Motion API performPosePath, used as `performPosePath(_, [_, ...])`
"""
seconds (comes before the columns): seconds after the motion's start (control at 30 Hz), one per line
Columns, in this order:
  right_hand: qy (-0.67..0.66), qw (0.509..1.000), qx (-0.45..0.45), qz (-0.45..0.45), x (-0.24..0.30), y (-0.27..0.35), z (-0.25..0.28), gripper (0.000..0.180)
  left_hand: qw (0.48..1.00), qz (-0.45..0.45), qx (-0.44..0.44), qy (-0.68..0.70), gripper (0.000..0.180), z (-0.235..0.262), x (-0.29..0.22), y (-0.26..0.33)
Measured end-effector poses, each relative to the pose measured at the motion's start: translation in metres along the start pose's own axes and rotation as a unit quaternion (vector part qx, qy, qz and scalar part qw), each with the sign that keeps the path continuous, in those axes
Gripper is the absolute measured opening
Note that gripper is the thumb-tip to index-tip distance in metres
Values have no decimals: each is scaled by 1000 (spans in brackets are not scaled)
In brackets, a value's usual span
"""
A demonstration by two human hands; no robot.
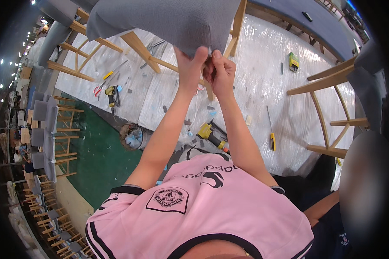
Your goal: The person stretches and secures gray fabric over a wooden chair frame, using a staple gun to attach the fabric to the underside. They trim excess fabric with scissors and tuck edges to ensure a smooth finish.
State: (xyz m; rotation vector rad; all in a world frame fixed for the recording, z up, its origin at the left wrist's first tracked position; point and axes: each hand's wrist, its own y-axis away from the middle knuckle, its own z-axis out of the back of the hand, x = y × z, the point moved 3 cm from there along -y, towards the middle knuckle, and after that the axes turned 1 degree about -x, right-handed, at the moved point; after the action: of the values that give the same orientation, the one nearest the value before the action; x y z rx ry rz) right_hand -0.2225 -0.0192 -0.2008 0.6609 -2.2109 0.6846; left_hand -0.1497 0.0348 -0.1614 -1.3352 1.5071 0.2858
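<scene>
Table (257, 93): broad, wrapped in clear crinkled plastic film, glossy, with many creases. Chair (136, 11), at the far edge of the table: grey upholstery over pale, smooth-grained wooden legs (138, 49), squared and tapering. Second chair (309, 88), toward the right edge: bare timber frame with slender cross rails and dark grey cover. Grey cloth (194, 26) of the first chair: matte, finely woven, broad axis running left to right, with a puckered seam dropping to a lower corner directly between the hands; this corner lies at the fingertips, on the side away from the person, the right hand nearest to it. Left hand (190, 69): just left of the corner, thumb upright against the cloth, its other fingers partly hidden, so whether they pinch cannot be told. Right hand (221, 73): thumb and forefinger pinching the cloth at the corner, remaining fingers curled. Bin (146, 137), beside the near left edge: round, holding pale blue scraps. Staple gun (211, 137), near edge: yellow and black, hard-shelled. Second staple gun (111, 96), toward the left edge: similar. Screwdriver (272, 141), right of the near staple gun: yellow handle, thin metal shaft pointing toward the far edge. Small box (293, 62), right of the hands: green and yellow card.
</scene>
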Motion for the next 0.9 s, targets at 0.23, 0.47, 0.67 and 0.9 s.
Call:
performPosePath(0.23, [33,999,-28,3,7,7,-5,57,995,23,87,-45,49,1,-2,1])
performPosePath(0.47, [51,998,-45,-6,9,8,-4,56,999,12,18,-25,32,-2,1,6])
performPosePath(0.67, [66,998,-22,-6,9,4,0,54,995,59,14,-82,35,-9,-3,4])
performPosePath(0.9, [237,953,-38,-184,-63,43,153,34,994,-27,-67,-84,44,-4,9,3])
